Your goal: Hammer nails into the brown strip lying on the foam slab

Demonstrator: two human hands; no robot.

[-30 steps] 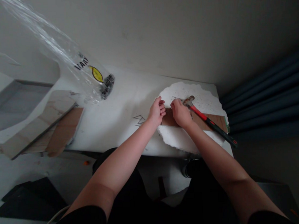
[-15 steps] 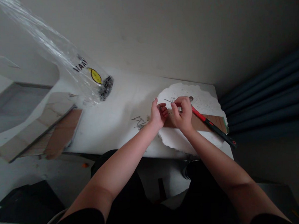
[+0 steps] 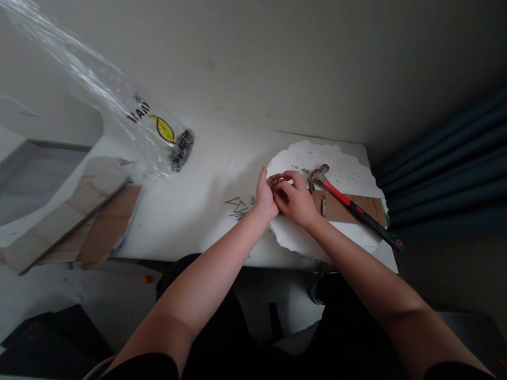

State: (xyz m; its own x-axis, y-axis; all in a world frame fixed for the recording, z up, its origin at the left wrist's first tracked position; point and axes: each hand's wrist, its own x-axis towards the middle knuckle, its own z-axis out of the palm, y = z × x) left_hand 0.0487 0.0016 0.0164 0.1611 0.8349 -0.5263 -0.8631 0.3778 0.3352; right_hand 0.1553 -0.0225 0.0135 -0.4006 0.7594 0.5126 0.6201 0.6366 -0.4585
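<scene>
My left hand point(image 3: 266, 198) is turned palm up with its fingers curled, thumb pointing away from me. Into its palm reach the bent fingers of my right hand point(image 3: 295, 200), so the two hands touch. Whatever lies between the fingers is hidden. Just left of my left hand, a small pile of nails point(image 3: 237, 208) is scattered on the white table point(image 3: 186, 210). A claw hammer point(image 3: 343, 199) with a red and black handle rests to the right of my right hand, across a brown wooden board point(image 3: 337, 209). A small metal piece point(image 3: 323, 206) lies on that board.
Under the board is a ragged-edged white sheet point(image 3: 346, 171) with dark specks. Clear plastic wrap point(image 3: 149, 144) with a yellow print sits at the back left. Brown board pieces point(image 3: 111, 226) lie at the left edge. A dark curtain point(image 3: 456, 168) hangs on the right.
My right hand, which held a thin nail in a pinch, has moved left into my left palm. The nail is now out of sight, and the hammer head is uncovered.
</scene>
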